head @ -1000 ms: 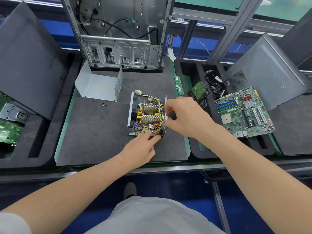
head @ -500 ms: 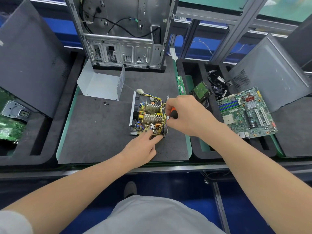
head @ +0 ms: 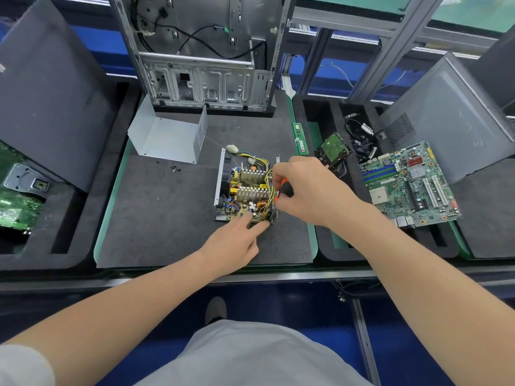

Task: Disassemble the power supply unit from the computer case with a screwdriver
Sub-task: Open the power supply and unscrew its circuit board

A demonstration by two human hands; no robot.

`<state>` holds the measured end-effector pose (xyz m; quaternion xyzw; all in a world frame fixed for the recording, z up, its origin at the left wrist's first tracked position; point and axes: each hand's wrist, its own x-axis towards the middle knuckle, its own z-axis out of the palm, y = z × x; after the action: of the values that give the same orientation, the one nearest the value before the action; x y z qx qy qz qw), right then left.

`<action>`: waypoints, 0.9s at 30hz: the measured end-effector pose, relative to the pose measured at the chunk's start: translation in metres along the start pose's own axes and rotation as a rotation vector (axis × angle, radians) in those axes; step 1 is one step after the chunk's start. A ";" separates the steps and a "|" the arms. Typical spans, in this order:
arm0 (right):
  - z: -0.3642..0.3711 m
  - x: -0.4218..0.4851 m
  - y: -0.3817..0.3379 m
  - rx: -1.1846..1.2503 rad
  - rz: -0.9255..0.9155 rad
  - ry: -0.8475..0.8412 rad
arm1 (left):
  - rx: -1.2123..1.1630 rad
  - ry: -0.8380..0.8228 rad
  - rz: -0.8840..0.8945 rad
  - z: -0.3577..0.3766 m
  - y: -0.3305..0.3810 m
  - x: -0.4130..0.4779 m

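While the power supply unit [head: 245,190] sat near the middle of the grey foam mat [head: 156,218], cover off and circuit board facing up, its long axis ran away from the person, toward the computer case [head: 206,65] standing upright at the mat's far edge. Fan wall on the left side; yellow wires and a white connector [head: 232,148] trailed out at the far end. Left hand [head: 234,243]: two fingers [head: 246,220] held straight, tips pressed onto the unit's near edge, other fingers tucked under. Right hand [head: 309,190]: curled tight around the orange-and-black handle of the screwdriver [head: 285,188], just above the unit's right wall. Handle angled down and left toward that wall; shaft and tip hidden by hand and wires, so contact point could not be told. Bent metal cover [head: 170,137] lay on the mat, far left of the unit, loose screws [head: 174,169] just before it. Motherboard [head: 409,182] and hard drive [head: 333,150] rested in the tray to the right, well apart from the unit.
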<state>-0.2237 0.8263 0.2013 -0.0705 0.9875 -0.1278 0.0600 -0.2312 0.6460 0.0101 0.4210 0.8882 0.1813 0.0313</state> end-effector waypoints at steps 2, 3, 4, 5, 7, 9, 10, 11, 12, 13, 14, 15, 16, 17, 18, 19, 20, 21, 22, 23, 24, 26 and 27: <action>-0.001 0.000 -0.002 -0.007 -0.021 -0.023 | -0.006 -0.006 -0.002 -0.001 0.000 0.000; -0.002 0.000 -0.003 -0.009 -0.025 -0.028 | -0.010 -0.005 -0.001 -0.001 0.000 0.001; -0.003 0.001 -0.003 -0.012 -0.026 -0.030 | -0.012 -0.003 0.000 -0.001 0.000 0.001; -0.003 0.001 -0.003 -0.016 -0.025 -0.031 | -0.013 -0.001 0.002 -0.001 0.000 0.001; -0.004 0.001 -0.003 -0.025 -0.025 -0.033 | -0.010 -0.004 0.003 -0.001 0.000 0.001; -0.003 0.001 -0.003 -0.031 -0.028 -0.038 | -0.013 -0.001 0.005 -0.001 -0.001 0.001; -0.003 0.001 -0.003 -0.034 -0.029 -0.037 | -0.017 0.001 0.005 -0.001 0.000 0.001; -0.003 0.001 -0.002 -0.036 -0.027 -0.034 | -0.022 0.002 0.004 -0.002 0.000 0.001; -0.004 0.001 -0.002 -0.038 -0.024 -0.029 | -0.026 0.005 0.004 -0.002 0.000 0.001; -0.004 0.001 -0.001 -0.039 -0.020 -0.025 | -0.028 0.009 0.003 -0.002 0.000 0.001; -0.004 0.001 -0.001 -0.038 -0.018 -0.023 | -0.030 0.010 0.001 -0.002 0.000 0.002; -0.005 0.001 -0.001 -0.033 -0.018 -0.024 | -0.032 0.008 -0.003 -0.002 0.000 0.002; -0.006 0.002 -0.001 -0.028 -0.022 -0.028 | -0.035 0.004 -0.005 -0.002 0.000 0.002; -0.006 0.002 -0.001 -0.024 -0.026 -0.032 | -0.037 -0.002 -0.007 -0.002 -0.001 0.002; -0.006 0.003 -0.002 -0.021 -0.028 -0.036 | -0.037 -0.006 -0.007 -0.002 -0.001 0.002; -0.006 0.003 -0.002 -0.019 -0.029 -0.040 | -0.038 -0.009 -0.008 -0.002 -0.001 0.002; -0.006 0.004 -0.002 -0.017 -0.027 -0.042 | -0.041 -0.010 -0.007 -0.002 -0.001 0.002; -0.005 0.004 -0.003 -0.017 -0.026 -0.041 | -0.046 -0.010 -0.006 -0.002 -0.002 0.002; -0.005 0.004 -0.003 -0.017 -0.025 -0.040 | -0.049 -0.012 -0.004 -0.002 -0.002 0.002; -0.004 0.004 -0.003 -0.017 -0.026 -0.038 | -0.050 -0.017 -0.004 -0.002 -0.002 0.003; -0.004 0.004 -0.003 -0.016 -0.028 -0.036 | -0.053 -0.023 -0.006 -0.002 -0.002 0.003; -0.004 0.005 -0.003 -0.015 -0.028 -0.038 | -0.062 -0.033 -0.012 -0.002 -0.003 0.004; -0.003 0.005 -0.004 -0.014 -0.027 -0.041 | -0.062 -0.038 -0.017 -0.002 -0.004 0.004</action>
<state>-0.2287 0.8230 0.2050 -0.0868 0.9858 -0.1204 0.0782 -0.2373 0.6466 0.0113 0.4158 0.8849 0.2004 0.0628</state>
